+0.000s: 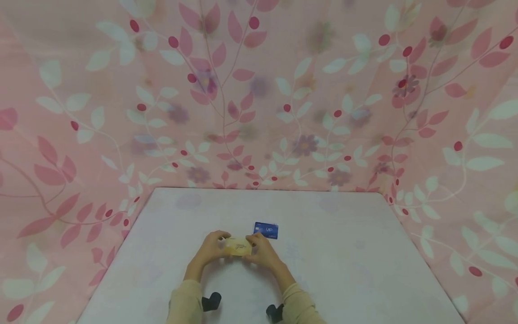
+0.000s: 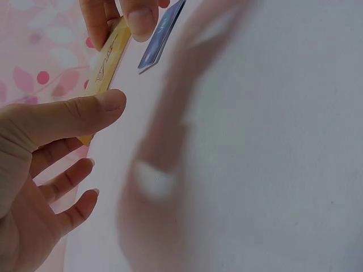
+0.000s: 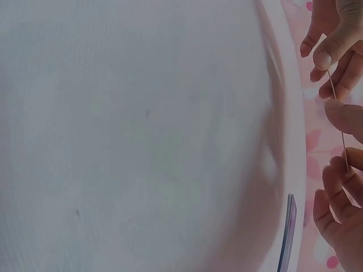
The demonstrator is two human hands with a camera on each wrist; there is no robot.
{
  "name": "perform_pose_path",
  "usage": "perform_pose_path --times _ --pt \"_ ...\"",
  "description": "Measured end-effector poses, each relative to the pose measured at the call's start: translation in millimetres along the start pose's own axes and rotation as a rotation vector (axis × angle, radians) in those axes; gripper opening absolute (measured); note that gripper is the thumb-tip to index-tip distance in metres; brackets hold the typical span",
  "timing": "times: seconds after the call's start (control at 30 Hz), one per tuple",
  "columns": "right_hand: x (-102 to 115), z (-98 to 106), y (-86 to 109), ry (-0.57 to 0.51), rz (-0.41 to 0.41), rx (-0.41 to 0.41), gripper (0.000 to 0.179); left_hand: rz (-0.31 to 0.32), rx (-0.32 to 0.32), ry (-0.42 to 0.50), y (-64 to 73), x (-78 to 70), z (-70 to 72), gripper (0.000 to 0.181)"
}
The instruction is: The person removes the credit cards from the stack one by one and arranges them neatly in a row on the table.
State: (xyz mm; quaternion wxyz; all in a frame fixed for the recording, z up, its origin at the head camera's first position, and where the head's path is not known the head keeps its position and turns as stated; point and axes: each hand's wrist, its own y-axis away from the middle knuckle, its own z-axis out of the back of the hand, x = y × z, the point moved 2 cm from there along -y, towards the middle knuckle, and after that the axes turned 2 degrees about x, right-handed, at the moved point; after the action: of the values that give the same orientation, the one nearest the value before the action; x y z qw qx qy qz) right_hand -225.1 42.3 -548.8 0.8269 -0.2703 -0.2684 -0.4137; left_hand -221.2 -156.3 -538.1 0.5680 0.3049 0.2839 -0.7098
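A gold-yellow card [image 1: 239,246] with dark script is held up between both hands. My left hand [image 1: 211,248] pinches its left end between thumb and fingers, the lower fingers loosely bent in the left wrist view. My right hand [image 1: 264,253] pinches the opposite end. Seen edge-on in the right wrist view, the yellow card [image 3: 342,136] is a thin line between the two hands. Just beyond the right hand, a blue card [image 1: 267,230] marked VIP lies on the white table [image 1: 344,252]; the right fingers cover its lower left corner in the head view.
Pink cloth [image 1: 259,90] with leaf and flower prints surrounds the table at the back and sides. A black wrist mount [image 1: 212,301] sits by the left sleeve, and another black mount [image 1: 275,312] by the right sleeve. The arms cast shadows on the tabletop.
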Motion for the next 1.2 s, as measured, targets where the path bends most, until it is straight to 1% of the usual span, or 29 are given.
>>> perform_pose_path --times 0.1,0.2,0.4,0.67,0.8,0.9,1.03,1.2 --pt "4 -3 -0.3 0.021 0.006 0.004 0.059 -0.007 -0.011 -0.018 3.5 2.3 3.0 0.053" --pt "8 -6 -0.6 0.019 -0.008 0.019 0.058 -0.016 -0.024 -0.029 7.6 3.6 6.4 0.053" --pt "16 -12 -3.1 -0.012 -0.061 0.059 0.058 -0.022 -0.034 -0.031 15.0 8.1 14.3 0.054" --pt "28 -22 -9.3 -0.031 -0.037 0.074 0.058 -0.001 -0.035 -0.053 25.8 14.1 27.2 0.054" --pt "33 -29 -12.0 -0.004 -0.019 0.073 0.058 0.006 -0.036 -0.064 30.5 16.7 34.5 0.055" --pt "36 -33 -14.0 -0.01 -0.008 0.069 0.058 0.012 -0.038 -0.068 33.4 19.5 39.0 0.055" --pt "39 -39 -16.1 -0.016 0.0 0.068 0.058 0.017 -0.04 -0.066 37.9 23.4 43.5 0.053" --pt "42 -47 -18.7 0.011 0.017 0.071 0.057 0.037 -0.052 -0.055 44.3 31.0 47.3 0.054"
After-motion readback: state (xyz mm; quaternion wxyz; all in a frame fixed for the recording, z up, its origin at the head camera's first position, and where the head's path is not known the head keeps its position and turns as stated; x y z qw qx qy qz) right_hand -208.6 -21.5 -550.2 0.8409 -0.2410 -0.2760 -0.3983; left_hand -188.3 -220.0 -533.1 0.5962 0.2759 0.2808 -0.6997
